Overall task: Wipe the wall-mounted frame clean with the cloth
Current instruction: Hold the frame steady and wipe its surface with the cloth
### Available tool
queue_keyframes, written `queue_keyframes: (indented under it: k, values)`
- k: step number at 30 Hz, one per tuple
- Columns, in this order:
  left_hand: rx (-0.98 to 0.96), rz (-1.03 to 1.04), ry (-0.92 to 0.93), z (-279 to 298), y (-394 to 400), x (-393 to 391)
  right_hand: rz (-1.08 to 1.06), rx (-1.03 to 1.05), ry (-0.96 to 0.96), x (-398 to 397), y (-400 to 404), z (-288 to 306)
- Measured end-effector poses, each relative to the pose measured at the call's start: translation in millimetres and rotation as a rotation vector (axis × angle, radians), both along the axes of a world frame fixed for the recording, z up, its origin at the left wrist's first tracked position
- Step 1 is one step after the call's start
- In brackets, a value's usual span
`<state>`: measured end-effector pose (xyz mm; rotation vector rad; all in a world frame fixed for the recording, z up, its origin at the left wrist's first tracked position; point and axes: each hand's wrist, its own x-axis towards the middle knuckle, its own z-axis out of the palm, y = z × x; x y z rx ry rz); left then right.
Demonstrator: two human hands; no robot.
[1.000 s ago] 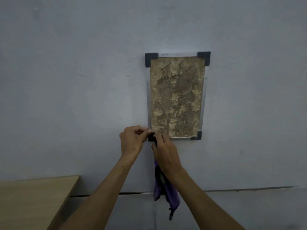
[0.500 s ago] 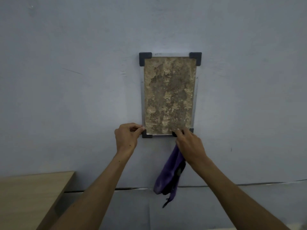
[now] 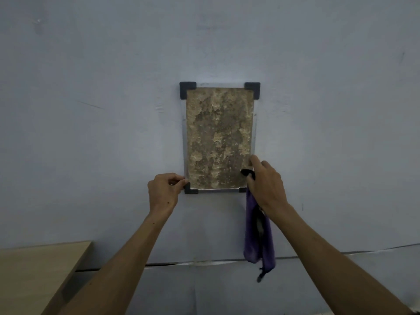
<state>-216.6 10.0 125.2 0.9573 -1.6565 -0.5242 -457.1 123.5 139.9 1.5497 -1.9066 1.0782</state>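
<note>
Up against the wall (image 3: pixel 91 110), right off my fingertips, was the frame (image 3: pixel 218 137), hanging with its long axis running straight up and down. My left hand (image 3: pixel 164 193) had its fingers (image 3: pixel 179 179) curled and pinched narrow on the bottom-left corner bracket (image 3: pixel 190 189), steadying it. My right hand (image 3: pixel 266 183) was on the lower right edge, fingers closed around a bunch of the purple cloth (image 3: pixel 258 237), with most of it dangling loose below the hand.

So the right hand was the one doing the wiping, and nearly the whole frame sat above those fingers. I figured the next stroke had to go upward along that right side, following the long axis toward the top-right bracket (image 3: pixel 253 89). The mottled brown panel lay just to the left of the cloth hand. Off to the lower left was a table (image 3: pixel 34 276), well apart from everything.
</note>
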Motion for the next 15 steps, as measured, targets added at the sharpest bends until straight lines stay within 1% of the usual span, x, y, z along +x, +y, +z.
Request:
queue_keyframes:
  k: [4,9,12,15]
  values:
    - [0.005,0.013,-0.022,0.6,-2.4,-0.4,0.041,-0.069,0.019,-0.9,-0.8,31.4]
    - [0.003,0.045,-0.103,7.9,-5.7,-0.4,0.043,-0.2,0.012,-7.3,-11.9,94.0]
    - [-0.08,0.121,-0.245,24.9,-7.4,-0.9,0.041,-0.275,-0.01,-9.2,-17.1,127.5]
    - [-0.198,0.169,-0.279,55.9,-3.8,-5.3,0.06,-0.346,-0.042,-8.6,-19.4,155.5]
